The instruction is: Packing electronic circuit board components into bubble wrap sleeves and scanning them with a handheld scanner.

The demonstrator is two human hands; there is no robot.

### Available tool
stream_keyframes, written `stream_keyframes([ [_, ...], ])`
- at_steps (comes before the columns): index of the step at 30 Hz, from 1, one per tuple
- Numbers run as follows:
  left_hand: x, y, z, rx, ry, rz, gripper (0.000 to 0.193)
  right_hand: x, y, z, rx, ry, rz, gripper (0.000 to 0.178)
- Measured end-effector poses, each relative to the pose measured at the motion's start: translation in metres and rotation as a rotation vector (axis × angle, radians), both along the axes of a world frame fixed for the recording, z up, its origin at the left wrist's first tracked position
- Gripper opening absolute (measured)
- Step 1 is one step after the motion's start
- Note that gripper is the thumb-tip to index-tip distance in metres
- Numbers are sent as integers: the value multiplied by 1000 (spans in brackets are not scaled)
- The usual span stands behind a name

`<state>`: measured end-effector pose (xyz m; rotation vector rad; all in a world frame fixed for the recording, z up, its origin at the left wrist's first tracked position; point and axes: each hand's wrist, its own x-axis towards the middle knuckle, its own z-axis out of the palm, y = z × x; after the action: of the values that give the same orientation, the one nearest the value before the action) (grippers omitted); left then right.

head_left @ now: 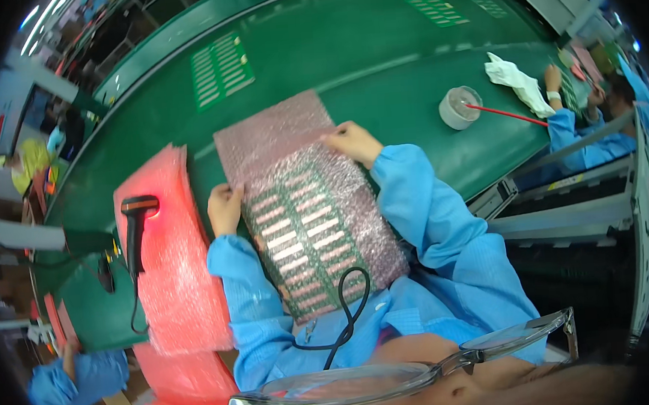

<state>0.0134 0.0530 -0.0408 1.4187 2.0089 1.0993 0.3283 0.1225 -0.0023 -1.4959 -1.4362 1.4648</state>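
Observation:
A clear pinkish bubble-wrap bag (376, 236) lies in front of me, its near end against my body. Through its film shows a green circuit board panel (301, 242) with rows of pale strips. The bag's upper part (274, 134) stretches beyond the board, away from me. At the bag's left edge, my left hand (226, 209) pinches the film. My right hand (354, 144) is closed on the film at the upper right, fingertips at the fold line. A black cord (341, 337) loops over the near end of the bag.
Left of me lies a stack of pink bubble bags (184, 295) with a handheld scanner (137, 231) over it. More circuit boards (223, 70) rest on the green belt (328, 37). At right are a cup (453, 111) with a red stick, a white cloth (516, 84) and a co-worker's sleeve (568, 140).

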Motion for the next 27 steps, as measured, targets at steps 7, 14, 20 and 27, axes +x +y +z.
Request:
stream_keyframes([
  [7,-1,-15,35,7,-1051,-234,12,-1,1,-13,-46,420,4,24],
  [14,9,-8,28,-176,-1001,-325,25,10,2,-15,-208,544,233,28],
  [20,2,-13,14,-93,-956,-335,14,23,6,-18,-145,543,420,24],
  [27,-2,-21,-6,36,-1132,-382,23,39,6,-4,-26,520,512,19],
])
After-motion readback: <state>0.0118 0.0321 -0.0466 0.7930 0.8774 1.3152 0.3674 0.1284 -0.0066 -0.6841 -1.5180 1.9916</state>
